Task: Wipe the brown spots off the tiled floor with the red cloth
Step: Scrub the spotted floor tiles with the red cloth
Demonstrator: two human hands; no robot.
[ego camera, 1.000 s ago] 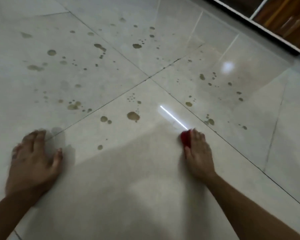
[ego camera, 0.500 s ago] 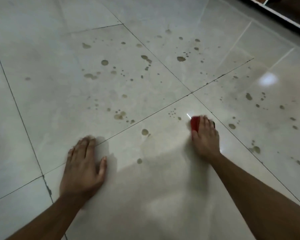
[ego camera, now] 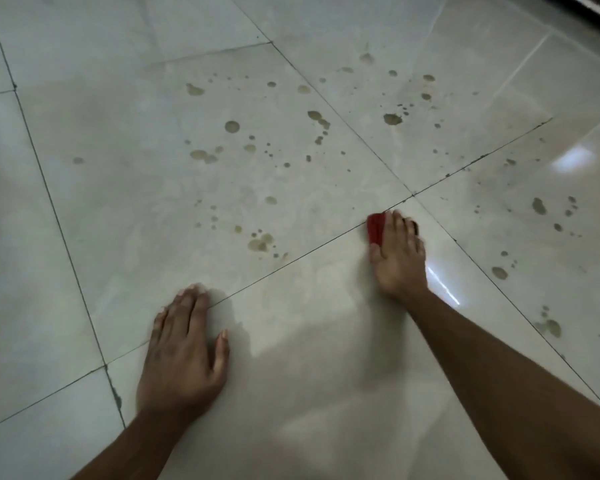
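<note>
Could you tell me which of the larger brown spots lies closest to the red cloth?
The blotchy cluster just left of the cloth, above the grout line. Others its size sit farther up the tile or beyond the right hand.

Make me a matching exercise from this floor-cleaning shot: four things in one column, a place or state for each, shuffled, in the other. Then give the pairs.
Column 1
1. left hand
2. right hand
3. red cloth
4. brown spots

Column 2
A. scattered over the tiles ahead of both hands
B. flat on the tile, holding nothing
C. mostly hidden under fingers, beside a grout line
D. pressing down on the cloth

Pairs: 1-B, 2-D, 3-C, 4-A
</note>
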